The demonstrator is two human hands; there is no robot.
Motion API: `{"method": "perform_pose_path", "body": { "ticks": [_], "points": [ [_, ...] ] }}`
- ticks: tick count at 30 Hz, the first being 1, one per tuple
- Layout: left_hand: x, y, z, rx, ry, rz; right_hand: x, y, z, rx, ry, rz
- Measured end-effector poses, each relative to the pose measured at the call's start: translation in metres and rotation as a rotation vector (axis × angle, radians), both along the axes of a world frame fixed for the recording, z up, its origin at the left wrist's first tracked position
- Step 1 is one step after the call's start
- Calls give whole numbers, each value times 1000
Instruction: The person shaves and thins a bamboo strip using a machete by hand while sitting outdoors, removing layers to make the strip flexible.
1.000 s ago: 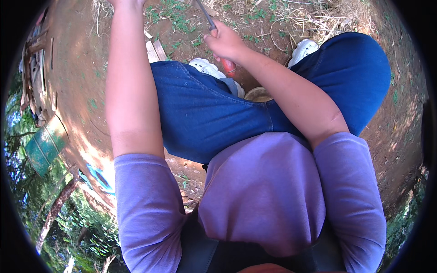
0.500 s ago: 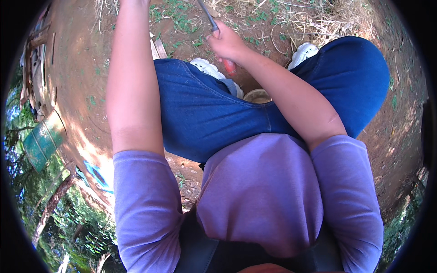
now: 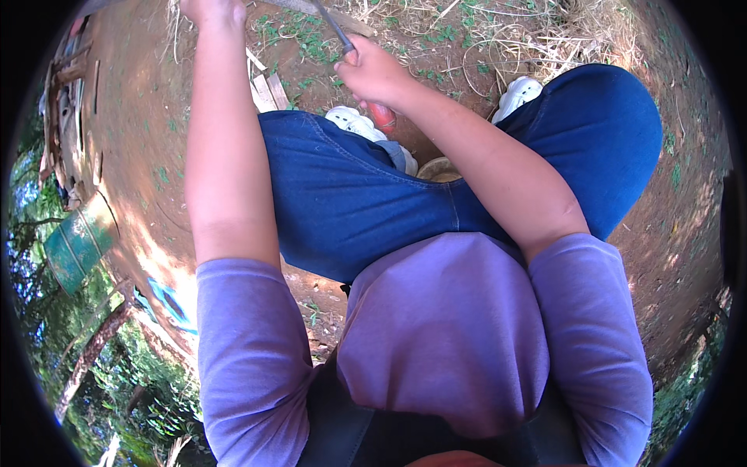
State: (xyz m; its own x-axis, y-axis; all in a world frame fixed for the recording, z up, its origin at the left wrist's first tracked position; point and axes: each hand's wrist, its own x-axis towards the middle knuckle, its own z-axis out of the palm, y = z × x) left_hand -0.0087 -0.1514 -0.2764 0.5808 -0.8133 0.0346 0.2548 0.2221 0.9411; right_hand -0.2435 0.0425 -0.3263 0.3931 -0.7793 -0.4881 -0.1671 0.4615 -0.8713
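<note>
My right hand (image 3: 377, 76) is wrapped round a tool with a red-orange handle (image 3: 382, 117). Its dark, narrow metal shank (image 3: 334, 27) runs up and to the left out of the picture, so the working end is hidden. Up at the top left, my left hand (image 3: 214, 11) is cut by the picture's edge and its fingers cannot be made out. A wooden plank (image 3: 352, 22) lies on the ground just beyond the tool, reaching toward the top edge between my hands.
White clogs (image 3: 354, 121) are on my feet, under blue jeans. Wood offcuts (image 3: 269, 92) lie beside my left knee, and a round tan object (image 3: 440, 170) shows partly between my legs. Dry grass (image 3: 537, 35) covers the far ground. A green sheet (image 3: 79, 243) stands at left.
My right hand and the tool have shifted a little left and slightly nearer. My left hand has come slightly nearer, showing more of it. More of the plank shows.
</note>
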Motion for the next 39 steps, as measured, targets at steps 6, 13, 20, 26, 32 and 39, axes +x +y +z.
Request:
{"method": "perform_pose_path", "body": {
  "ticks": [6, 13, 20, 26, 32, 39],
  "points": [
    [-30, 0, 7, -18, -27, 5, -13, 3, -25, -74, 180, -7],
    [-30, 1, 7, -41, -76, 6, -11, 13, -19, -90, 198, -38],
    [-30, 0, 8, -1, -57, 19, -4, 17, -30, -398, 200, -88],
    [-22, 2, 9, 15, -68, 4, -1, 12, -21, -363, 235, -51],
    [-25, 2, 6, -29, -50, 12, -10, 4, -2, 15, 197, 3],
    [-24, -3, 9, -30, -54, 28, -8, 8, -24, -86, 310, 1]
  ]
}}
